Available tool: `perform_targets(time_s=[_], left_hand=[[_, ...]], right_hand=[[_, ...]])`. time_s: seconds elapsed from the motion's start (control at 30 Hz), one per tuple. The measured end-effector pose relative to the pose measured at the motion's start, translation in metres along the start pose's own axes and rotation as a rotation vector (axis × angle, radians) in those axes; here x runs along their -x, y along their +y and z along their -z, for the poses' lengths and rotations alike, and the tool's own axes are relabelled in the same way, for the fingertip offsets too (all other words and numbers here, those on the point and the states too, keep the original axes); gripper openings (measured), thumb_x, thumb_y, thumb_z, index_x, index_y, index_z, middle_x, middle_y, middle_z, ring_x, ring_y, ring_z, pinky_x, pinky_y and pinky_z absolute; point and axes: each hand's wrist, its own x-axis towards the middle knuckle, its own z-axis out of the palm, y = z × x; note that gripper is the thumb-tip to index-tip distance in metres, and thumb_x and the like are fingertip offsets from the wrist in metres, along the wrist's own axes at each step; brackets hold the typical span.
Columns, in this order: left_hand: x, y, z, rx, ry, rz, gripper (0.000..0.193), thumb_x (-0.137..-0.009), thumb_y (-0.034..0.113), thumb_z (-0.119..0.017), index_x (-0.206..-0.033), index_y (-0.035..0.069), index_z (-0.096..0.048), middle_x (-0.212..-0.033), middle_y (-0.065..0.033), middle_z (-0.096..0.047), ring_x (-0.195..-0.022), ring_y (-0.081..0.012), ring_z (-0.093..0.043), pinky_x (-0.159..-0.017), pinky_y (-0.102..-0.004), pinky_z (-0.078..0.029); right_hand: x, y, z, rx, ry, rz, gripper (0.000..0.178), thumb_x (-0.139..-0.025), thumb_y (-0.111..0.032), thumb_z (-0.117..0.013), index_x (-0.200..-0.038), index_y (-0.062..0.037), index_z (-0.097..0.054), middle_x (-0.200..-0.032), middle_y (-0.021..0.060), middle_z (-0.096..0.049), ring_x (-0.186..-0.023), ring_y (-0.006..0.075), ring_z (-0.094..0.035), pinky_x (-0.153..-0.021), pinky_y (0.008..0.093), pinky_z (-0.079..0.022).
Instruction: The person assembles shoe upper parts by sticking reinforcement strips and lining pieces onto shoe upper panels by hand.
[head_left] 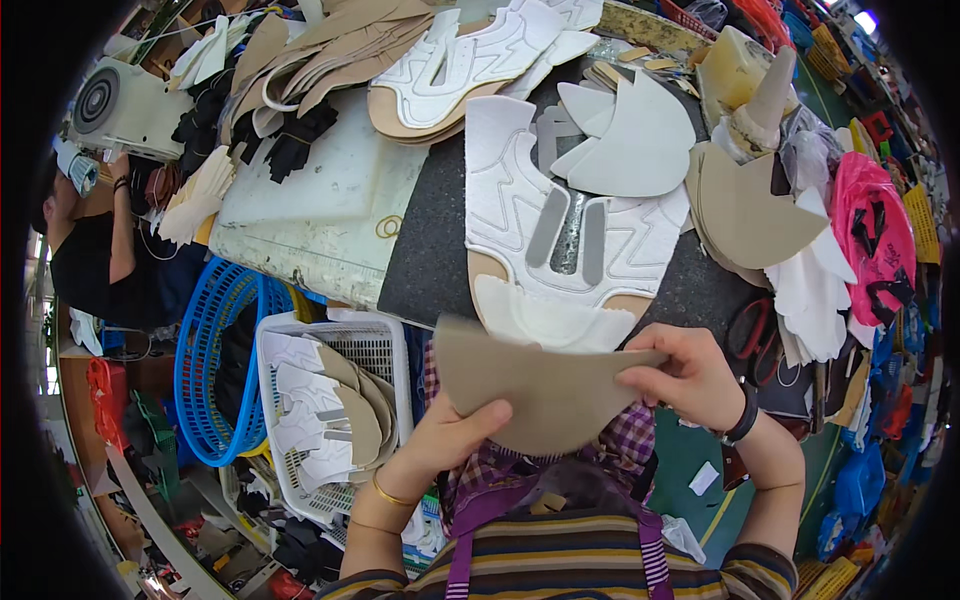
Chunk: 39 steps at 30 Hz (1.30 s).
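A tan, curved shoe-lining piece (540, 400), slightly blurred, is held up before my waist. Its left part is gripped by my left hand (455, 435), thumb on the near face and the other fingers hidden behind. At its right corner my right hand (685, 375) pinches it between thumb and fingers. Just beyond, a white stitched shoe upper (500, 205) lies flat on the dark mat, with grey strips (547, 228) on it. A white curved piece (550, 315) covers the upper's near end, partly hidden by the tan piece.
White curved pieces (640, 145) overlap the upper's far side. Tan pieces (750, 210) are stacked at right, near dark-handled scissors (752, 335). More uppers (450, 75) pile at the back. A white basket (270, 400) of uppers stands left beside blue baskets (190, 370). Another person (95, 260) sits far left.
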Motion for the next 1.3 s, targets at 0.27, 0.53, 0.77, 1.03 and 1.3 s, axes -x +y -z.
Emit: perform_targets(time_s=[0.27, 0.53, 0.77, 1.03, 1.3], left_hand=[[-0.073, 0.066, 0.024, -0.854, 0.26, -0.158, 0.015, -0.087, 0.014, -0.063, -0.087, -0.001, -0.063, -0.062, 0.0, -0.061, -0.049, -0.0029, -0.051, -0.044, -0.0171, -0.037], [-0.095, 0.064, 0.041, -1.097, 0.194, -0.071, 0.021, -0.083, 0.018, -0.067, -0.076, -0.002, -0.064, -0.057, -0.0063, -0.06, -0.048, -0.0103, -0.055, -0.045, -0.0223, -0.04], [-0.11, 0.089, 0.031, -1.77, 0.112, -0.161, 0.027, -0.08, 0.023, -0.068, -0.078, 0.001, -0.052, -0.06, -0.0102, -0.058, -0.055, -0.031, -0.059, -0.05, -0.0364, -0.046], [-0.074, 0.04, 0.001, -1.592, -0.629, -0.728, 0.036, -0.068, 0.019, -0.063, -0.102, 0.005, -0.061, -0.099, -0.0075, -0.058, -0.091, -0.0223, -0.058, -0.083, -0.0411, -0.048], [-0.025, 0.016, 0.051, -1.491, -0.311, -1.11, 0.03, -0.067, 0.008, -0.064, -0.097, 0.002, -0.066, -0.097, -0.0101, -0.062, -0.094, -0.0273, -0.061, -0.081, -0.037, -0.053]], right_hand=[[-0.041, 0.01, 0.016, -0.155, 0.149, -0.264, 0.021, -0.084, -0.014, -0.065, -0.093, 0.0046, -0.063, -0.066, 0.0057, -0.064, -0.053, 0.0076, -0.06, -0.048, 0.0209, -0.046], [-0.053, 0.032, 0.021, -0.192, 0.01, -0.435, 0.022, -0.083, -0.015, -0.066, -0.086, 0.0072, -0.065, -0.068, 0.0106, -0.066, -0.055, 0.0105, -0.065, -0.05, 0.0222, -0.049], [-0.049, 0.024, 0.021, 0.772, 0.019, -0.154, 0.022, -0.079, -0.021, -0.066, -0.092, -0.0042, -0.058, -0.066, 0.0048, -0.059, -0.063, 0.0195, -0.063, -0.054, 0.0305, -0.046], [-0.044, 0.022, 0.005, 0.807, -0.008, 0.394, 0.021, -0.072, -0.013, -0.057, -0.093, -0.0127, -0.06, -0.087, 0.0039, -0.05, -0.08, 0.0182, -0.053, -0.069, 0.0324, -0.039], [-0.127, 0.053, 0.048, 1.298, 0.375, 0.45, 0.037, -0.074, -0.004, -0.056, -0.111, -0.0058, -0.054, -0.116, 0.011, -0.056, -0.108, 0.0276, -0.054, -0.089, 0.0382, -0.044]])
